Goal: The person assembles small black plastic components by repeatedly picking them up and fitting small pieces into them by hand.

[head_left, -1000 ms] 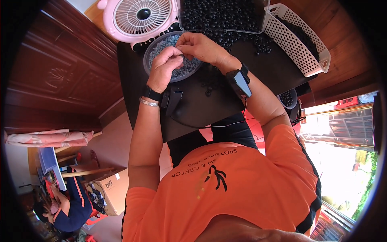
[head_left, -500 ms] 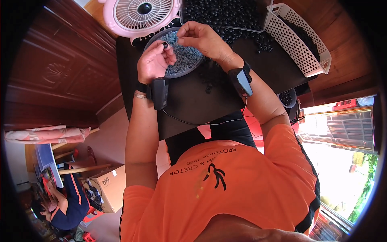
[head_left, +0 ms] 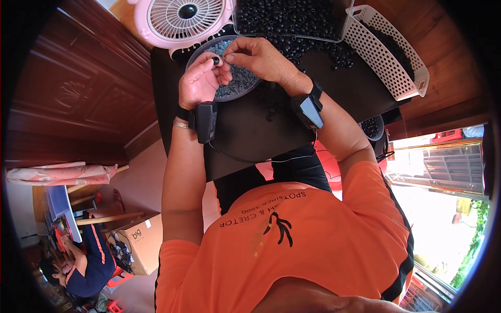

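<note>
While the left hand (head_left: 200,81) grips a bead (head_left: 215,60), the right hand (head_left: 262,58) pinches nearby, contents unclear; loose beads (head_left: 284,18) remain.

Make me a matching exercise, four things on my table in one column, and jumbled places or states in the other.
1. Small black piece
2. Pink fan
3. White basket
4. Round bowl

A. Far right side of the table
B. Full of bluish pieces
C. Held by the left hand
D. Beyond the bowl, leftward

Pairs: 1-C, 2-D, 3-A, 4-B
</note>
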A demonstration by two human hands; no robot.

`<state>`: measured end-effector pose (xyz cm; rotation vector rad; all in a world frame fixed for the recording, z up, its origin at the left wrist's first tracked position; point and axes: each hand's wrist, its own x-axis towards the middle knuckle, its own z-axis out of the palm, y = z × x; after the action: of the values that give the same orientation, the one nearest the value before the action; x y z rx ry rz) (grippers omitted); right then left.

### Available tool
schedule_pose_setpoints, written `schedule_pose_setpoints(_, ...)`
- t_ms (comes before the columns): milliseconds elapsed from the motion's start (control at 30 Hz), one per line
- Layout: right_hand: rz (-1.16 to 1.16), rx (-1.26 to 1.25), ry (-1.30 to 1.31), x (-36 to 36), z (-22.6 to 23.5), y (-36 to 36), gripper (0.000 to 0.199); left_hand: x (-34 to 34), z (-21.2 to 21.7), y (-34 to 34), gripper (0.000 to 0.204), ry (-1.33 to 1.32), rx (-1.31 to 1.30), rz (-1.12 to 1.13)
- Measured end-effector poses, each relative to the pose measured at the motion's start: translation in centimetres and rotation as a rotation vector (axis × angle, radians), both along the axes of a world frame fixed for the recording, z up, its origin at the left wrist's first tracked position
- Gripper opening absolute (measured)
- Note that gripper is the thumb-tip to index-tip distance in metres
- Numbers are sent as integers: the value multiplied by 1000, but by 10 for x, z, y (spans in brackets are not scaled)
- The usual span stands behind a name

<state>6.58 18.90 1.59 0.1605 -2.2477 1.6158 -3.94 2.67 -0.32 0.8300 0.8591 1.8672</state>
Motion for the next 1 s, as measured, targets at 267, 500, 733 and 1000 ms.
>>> schedule_pose_setpoints(267, -79, -145, -88, -3, -4, 3, 19, 10, 7, 3, 18, 151, -34, 124)
schedule_pose_setpoints(500, -241, 217, -57, 0, -2, 0, 21, 30, 10, 10, 8, 675, -199, 385)
schedule_pose_setpoints(733, 32, -159, -249, 2, 1, 7, 24, 26, 14, 6, 11, 673, -233, 304)
schedule_pose_setpoints(1000, -66, 251, -48, 5, 3, -5, 19, 8, 7, -1, 17, 230, -191, 166)
